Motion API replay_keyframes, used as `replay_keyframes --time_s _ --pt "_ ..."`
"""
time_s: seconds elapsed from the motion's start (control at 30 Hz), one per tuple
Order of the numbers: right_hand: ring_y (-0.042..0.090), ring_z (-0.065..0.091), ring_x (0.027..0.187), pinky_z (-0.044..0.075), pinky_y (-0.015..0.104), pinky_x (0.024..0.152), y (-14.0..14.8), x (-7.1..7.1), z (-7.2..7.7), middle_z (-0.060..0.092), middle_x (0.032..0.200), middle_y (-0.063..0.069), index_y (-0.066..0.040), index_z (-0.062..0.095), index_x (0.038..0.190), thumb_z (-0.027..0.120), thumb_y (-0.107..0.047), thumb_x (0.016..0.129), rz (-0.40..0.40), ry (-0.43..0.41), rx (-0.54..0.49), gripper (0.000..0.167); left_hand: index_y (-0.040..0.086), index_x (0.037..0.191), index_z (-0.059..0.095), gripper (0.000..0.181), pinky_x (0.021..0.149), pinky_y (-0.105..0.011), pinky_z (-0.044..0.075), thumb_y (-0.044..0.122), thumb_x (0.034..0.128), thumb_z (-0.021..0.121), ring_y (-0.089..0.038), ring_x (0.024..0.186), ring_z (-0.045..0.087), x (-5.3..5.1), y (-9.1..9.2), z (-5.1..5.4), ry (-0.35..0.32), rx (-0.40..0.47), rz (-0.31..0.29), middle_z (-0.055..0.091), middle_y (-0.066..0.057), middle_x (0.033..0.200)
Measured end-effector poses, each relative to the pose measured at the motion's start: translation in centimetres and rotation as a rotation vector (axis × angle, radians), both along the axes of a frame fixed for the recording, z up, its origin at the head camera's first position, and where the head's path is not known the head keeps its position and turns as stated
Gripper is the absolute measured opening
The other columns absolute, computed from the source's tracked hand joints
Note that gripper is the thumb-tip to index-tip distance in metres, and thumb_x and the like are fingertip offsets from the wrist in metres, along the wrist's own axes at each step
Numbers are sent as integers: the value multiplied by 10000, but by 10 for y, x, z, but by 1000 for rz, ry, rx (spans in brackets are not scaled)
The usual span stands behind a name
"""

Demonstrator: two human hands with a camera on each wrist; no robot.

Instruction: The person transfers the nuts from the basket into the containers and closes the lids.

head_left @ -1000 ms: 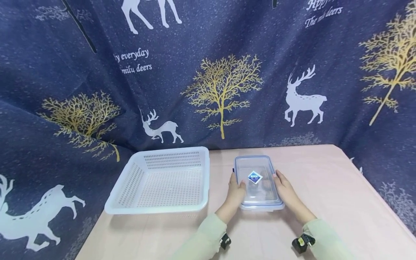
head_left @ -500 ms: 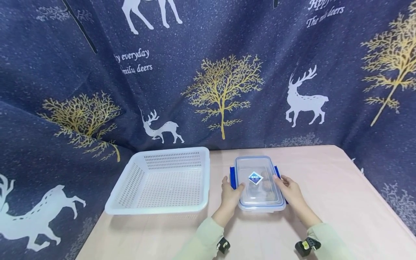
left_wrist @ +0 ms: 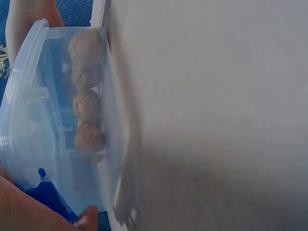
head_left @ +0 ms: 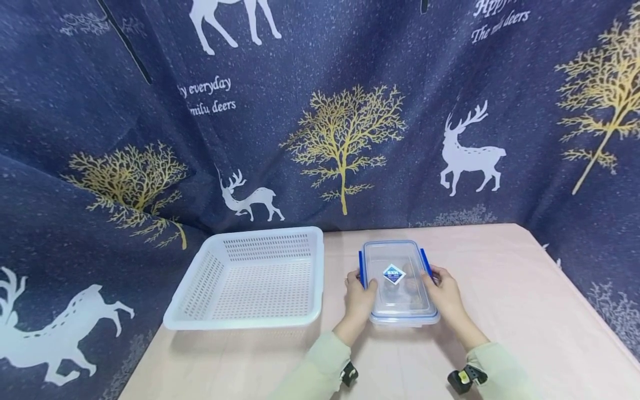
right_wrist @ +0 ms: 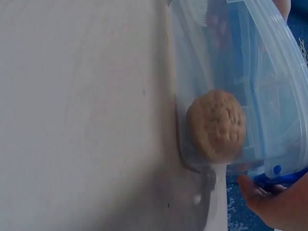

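A clear food container [head_left: 400, 303] with a see-through lid and a blue-and-white diamond label [head_left: 394, 274] stands on the table. Several brown wrinkled walnuts [left_wrist: 87, 106] show through its wall in the left wrist view, and one walnut [right_wrist: 216, 126] in the right. My left hand [head_left: 359, 300] grips the left side, thumb on the lid's edge, fingers at the blue latch [head_left: 362, 269]. On the opposite side my right hand [head_left: 445, 294] grips likewise, its thumb near the lid's rim and its fingers by the other blue latch [head_left: 426, 262]. My fingertips are partly hidden under the latches.
To the left a white perforated plastic basket [head_left: 242, 322] sits on the pale pink table [head_left: 505, 300]. Behind the table hangs a dark blue cloth [head_left: 380, 205] printed with deer and trees.
Half a second ago both blue latches flared wider from the lid; now they stand nearer its sides. My hands have moved in with them. One second ago the right latch was hidden.
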State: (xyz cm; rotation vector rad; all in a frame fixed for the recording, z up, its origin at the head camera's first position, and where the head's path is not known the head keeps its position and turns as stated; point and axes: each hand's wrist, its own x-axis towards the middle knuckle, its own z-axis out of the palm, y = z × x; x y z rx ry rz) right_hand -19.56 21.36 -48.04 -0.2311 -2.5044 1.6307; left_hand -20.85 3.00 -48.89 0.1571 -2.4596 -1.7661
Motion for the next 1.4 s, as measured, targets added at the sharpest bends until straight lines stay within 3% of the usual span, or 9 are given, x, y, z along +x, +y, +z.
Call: replay_keyframes --time_s 0.2,0.37,0.53,0.77,1.13,1.4 --pt "528 430 1228 386 538 1040 -1 2 -2 416 1310 429 185 298 1383 467 -170 1012 9 8 77 541 -114 1392 278 551 1067 -556 344 107 940 503 -490 1258 425 3 7 -1 25 63 -72 429 -371 1348" --pt "541 398 1240 346 561 1060 2 2 -3 391 1329 428 184 297 1394 457 -163 1014 19 57 158 539 -157 1446 135 616 1133 -554 197 100 972 433 -490 1366 240 1 8 -2 37 74 -144 238 -377 1467" --pt "547 413 1218 359 571 1038 0 2 -3 403 1310 431 206 327 1365 470 -113 997 18 99 211 508 -166 1448 99 612 1138 -562 165 89 985 405 -498 1380 186 0 7 -3 24 32 -171 168 -384 1487" --pt "558 479 1137 434 571 945 -9 -3 1 448 1248 445 226 356 1333 463 -71 986 31 159 295 470 -190 1432 130 588 1116 -548 242 34 961 404 -513 1337 272 0 6 4 65 -60 -138 214 -399 1460" --pt "568 472 1134 411 592 962 -12 0 1 443 1235 457 232 353 1328 462 -69 986 36 164 306 469 -196 1427 136 585 1109 -547 253 20 959 414 -518 1328 284 4 5 5 60 -78 -123 214 -406 1452" --pt "577 387 1211 360 610 1005 -9 1 8 364 1310 465 233 264 1370 401 -98 1017 102 80 269 503 -213 1405 192 569 1081 -540 321 35 956 439 -521 1280 363 4 5 10 98 -186 -107 281 -414 1413"
